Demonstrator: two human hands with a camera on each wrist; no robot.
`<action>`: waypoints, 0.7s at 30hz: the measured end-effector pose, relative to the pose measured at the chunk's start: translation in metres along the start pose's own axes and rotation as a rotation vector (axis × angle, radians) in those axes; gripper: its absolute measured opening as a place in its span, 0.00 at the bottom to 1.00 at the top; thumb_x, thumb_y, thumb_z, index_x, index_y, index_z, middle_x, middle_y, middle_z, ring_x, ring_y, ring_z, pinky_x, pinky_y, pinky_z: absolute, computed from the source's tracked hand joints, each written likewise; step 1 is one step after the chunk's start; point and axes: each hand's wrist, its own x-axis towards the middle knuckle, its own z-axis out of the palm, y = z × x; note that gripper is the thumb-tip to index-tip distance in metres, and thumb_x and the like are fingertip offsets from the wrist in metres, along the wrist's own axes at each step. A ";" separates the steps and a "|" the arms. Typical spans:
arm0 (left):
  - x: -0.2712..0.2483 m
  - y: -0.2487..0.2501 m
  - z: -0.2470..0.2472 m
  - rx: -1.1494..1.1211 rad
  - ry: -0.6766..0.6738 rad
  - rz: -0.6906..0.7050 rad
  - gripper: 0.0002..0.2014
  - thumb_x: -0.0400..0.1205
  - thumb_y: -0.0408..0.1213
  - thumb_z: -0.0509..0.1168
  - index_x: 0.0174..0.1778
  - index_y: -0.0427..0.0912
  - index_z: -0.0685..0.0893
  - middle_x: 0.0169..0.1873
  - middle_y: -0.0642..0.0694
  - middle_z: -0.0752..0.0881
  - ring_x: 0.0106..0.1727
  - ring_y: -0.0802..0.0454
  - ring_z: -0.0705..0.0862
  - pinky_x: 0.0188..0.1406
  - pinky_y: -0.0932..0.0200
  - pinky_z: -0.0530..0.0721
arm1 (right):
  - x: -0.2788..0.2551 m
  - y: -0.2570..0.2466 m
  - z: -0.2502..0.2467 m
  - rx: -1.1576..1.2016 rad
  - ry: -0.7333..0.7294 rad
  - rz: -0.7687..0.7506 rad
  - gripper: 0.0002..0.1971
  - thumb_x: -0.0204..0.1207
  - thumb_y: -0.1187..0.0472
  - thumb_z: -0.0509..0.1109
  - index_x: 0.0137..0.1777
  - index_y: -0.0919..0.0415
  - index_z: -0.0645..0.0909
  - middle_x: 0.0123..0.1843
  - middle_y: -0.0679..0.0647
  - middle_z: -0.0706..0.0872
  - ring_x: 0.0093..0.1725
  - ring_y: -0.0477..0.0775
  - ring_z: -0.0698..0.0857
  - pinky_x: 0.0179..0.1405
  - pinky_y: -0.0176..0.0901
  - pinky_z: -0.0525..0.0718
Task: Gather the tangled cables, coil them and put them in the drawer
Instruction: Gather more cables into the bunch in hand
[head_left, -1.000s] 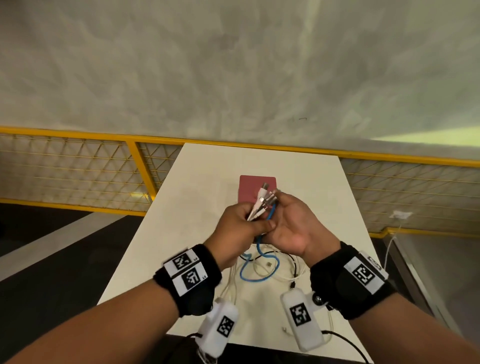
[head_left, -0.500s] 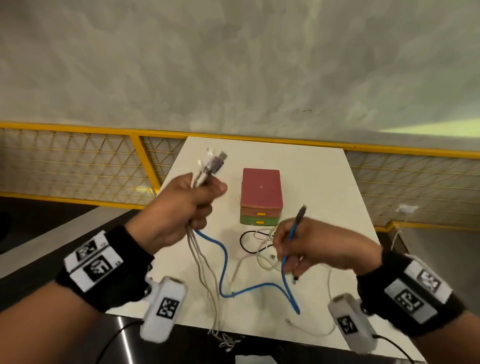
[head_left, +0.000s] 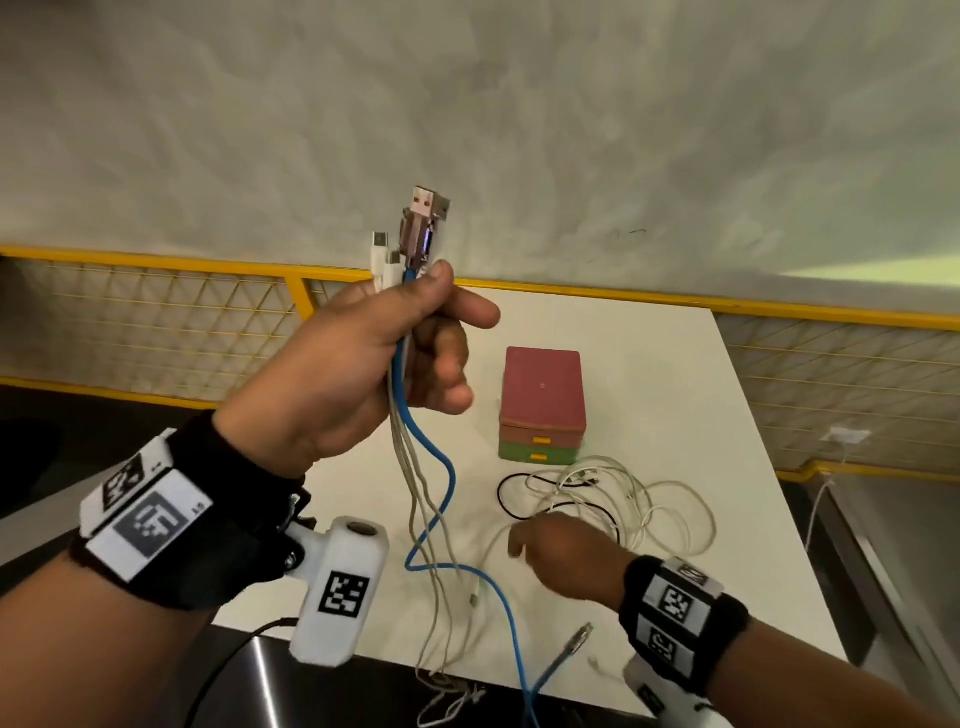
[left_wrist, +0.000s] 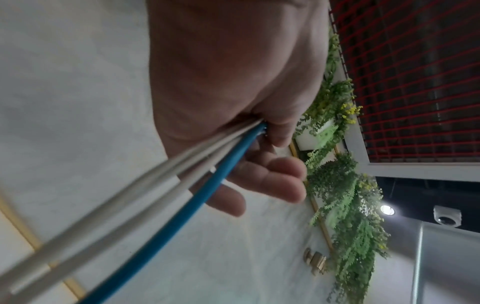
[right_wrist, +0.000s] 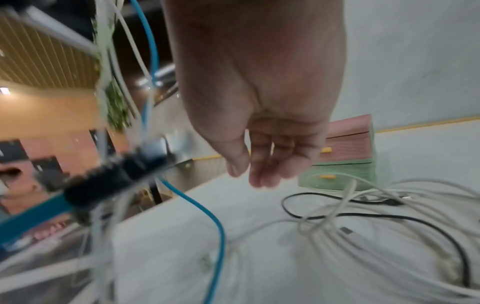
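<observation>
My left hand (head_left: 415, 353) is raised above the table's left side and grips a bundle of cable ends (head_left: 410, 244): a blue cable (head_left: 441, 467) and several white ones, plugs sticking up. In the left wrist view the blue cable (left_wrist: 182, 197) and white cables (left_wrist: 145, 185) run out of the left hand (left_wrist: 259, 133). They hang down over the front edge. My right hand (head_left: 550, 551) hovers low over the table with relaxed fingers, holding nothing, beside a loose tangle of white and black cables (head_left: 613, 499). The right wrist view shows the right hand (right_wrist: 265, 160) above that tangle (right_wrist: 363, 226).
A small drawer box (head_left: 543, 405), red on top and green below with yellow handles, stands closed behind the tangle on the white table (head_left: 675, 395). A yellow mesh railing (head_left: 156, 322) runs behind the table. The blue cable's free plug (head_left: 576, 642) lies near the front edge.
My left hand has lifted the cable bundle higher. My right hand has let go of the blue cable's end and dropped toward the tangle on the table.
</observation>
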 end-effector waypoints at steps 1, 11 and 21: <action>-0.002 -0.001 0.001 0.022 -0.011 0.014 0.21 0.81 0.51 0.60 0.38 0.42 0.93 0.21 0.44 0.83 0.24 0.44 0.86 0.31 0.50 0.89 | 0.011 0.006 0.006 -0.058 0.048 0.003 0.19 0.80 0.65 0.58 0.66 0.52 0.81 0.63 0.56 0.82 0.64 0.59 0.80 0.58 0.44 0.76; -0.009 0.003 -0.003 -0.037 -0.070 0.136 0.19 0.79 0.54 0.66 0.51 0.42 0.92 0.46 0.39 0.94 0.61 0.31 0.88 0.61 0.34 0.84 | 0.063 0.002 0.044 -0.579 -0.079 -0.145 0.18 0.81 0.66 0.57 0.69 0.59 0.79 0.73 0.63 0.73 0.72 0.68 0.70 0.67 0.64 0.67; 0.001 -0.007 0.000 -0.073 -0.061 0.137 0.17 0.81 0.51 0.65 0.50 0.43 0.92 0.46 0.39 0.93 0.61 0.32 0.88 0.63 0.32 0.82 | 0.066 0.012 0.070 -0.606 0.153 -0.211 0.11 0.55 0.50 0.79 0.37 0.44 0.83 0.38 0.47 0.83 0.36 0.55 0.83 0.28 0.50 0.80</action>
